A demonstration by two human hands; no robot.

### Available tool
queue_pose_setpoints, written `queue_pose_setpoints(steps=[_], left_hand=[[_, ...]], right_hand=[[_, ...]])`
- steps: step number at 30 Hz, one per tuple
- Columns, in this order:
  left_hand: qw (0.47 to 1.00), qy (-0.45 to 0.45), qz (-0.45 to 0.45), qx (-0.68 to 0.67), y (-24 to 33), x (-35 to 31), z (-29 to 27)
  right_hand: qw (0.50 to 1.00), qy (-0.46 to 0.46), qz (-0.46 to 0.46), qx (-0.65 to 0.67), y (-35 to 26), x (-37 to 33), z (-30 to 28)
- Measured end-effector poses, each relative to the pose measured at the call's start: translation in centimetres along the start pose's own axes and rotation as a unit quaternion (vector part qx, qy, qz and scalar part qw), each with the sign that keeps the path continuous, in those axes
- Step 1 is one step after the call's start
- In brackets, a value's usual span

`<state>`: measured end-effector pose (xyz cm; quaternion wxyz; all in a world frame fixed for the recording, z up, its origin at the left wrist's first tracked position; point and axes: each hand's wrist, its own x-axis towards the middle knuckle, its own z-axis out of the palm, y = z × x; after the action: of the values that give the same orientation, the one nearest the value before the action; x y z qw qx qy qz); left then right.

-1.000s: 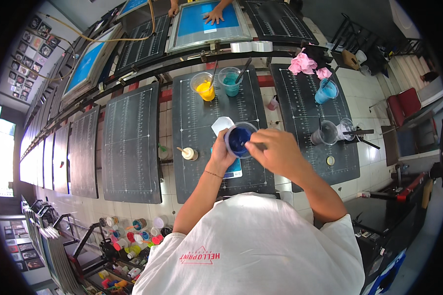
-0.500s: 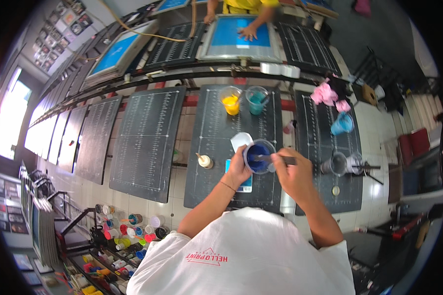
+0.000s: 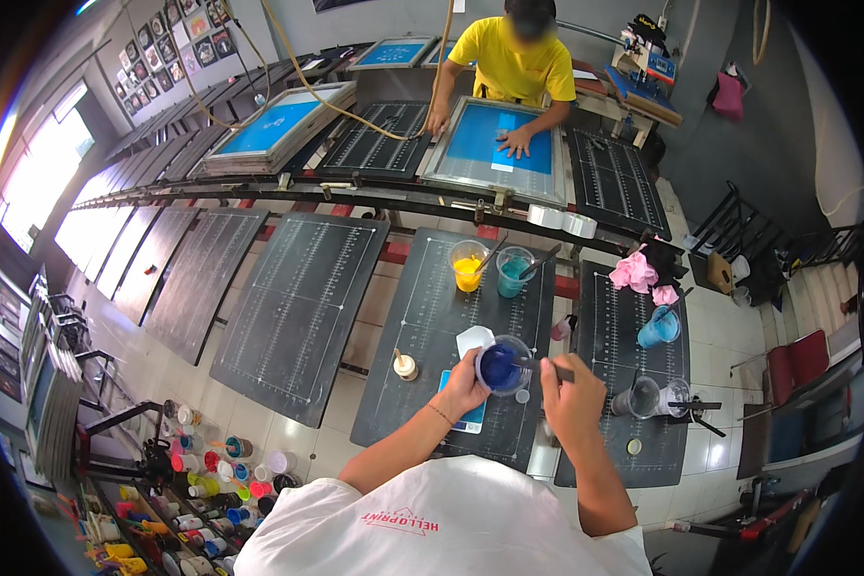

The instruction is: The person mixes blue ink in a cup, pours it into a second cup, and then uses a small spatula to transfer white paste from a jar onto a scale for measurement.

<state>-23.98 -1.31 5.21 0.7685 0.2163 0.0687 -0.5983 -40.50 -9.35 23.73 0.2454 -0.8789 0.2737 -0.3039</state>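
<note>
My left hand [image 3: 464,386] is wrapped round a clear plastic cup [image 3: 491,381] of dark blue ink [image 3: 498,364], held tilted above the dark board. Pinched in my right hand [image 3: 574,392] is a dark, flat stirring stick [image 3: 529,363], its far end inside the cup. Partly under my left hand lies a blue and white flat device, like a small scale [image 3: 469,422]. A white piece of paper [image 3: 474,339] sits just beyond the cup. To the left stands a small cream jar [image 3: 405,368] with a stick in it.
Farther back on the board [image 3: 394,403] stand a yellow ink cup [image 3: 468,274] and a teal ink cup [image 3: 511,280]. The right board bears a light-blue cup [image 3: 659,329], clear cups [image 3: 636,396] and pink cloth [image 3: 634,273]. Across the rail, a person [image 3: 514,62] presses on a screen frame [image 3: 470,134].
My view has tilted up, so more of the person opposite shows and the boards sit lower in the picture. Both hands keep their hold on the cup and stick.
</note>
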Motion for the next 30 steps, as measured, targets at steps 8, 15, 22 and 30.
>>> queue_pose_setpoints(steps=[8,15,22,30], left_hand=[[0.999,0.036,-0.012,0.005,-0.4,0.0,-0.2],[0.999,0.029,-0.013,0.027,-0.5,-0.1,-0.5],[0.999,0.035,-0.009,-0.001,-0.9,0.8,-2.0],[0.999,0.039,-0.017,-0.022,-1.2,0.4,-1.4]], right_hand=[[0.999,-0.034,0.003,-0.03,0.2,-0.1,0.4],[0.997,-0.035,-0.017,-0.069,0.7,-0.2,0.4],[0.999,-0.039,0.0,0.006,0.1,0.2,0.1],[0.994,-0.08,-0.059,-0.039,1.3,0.2,0.5]])
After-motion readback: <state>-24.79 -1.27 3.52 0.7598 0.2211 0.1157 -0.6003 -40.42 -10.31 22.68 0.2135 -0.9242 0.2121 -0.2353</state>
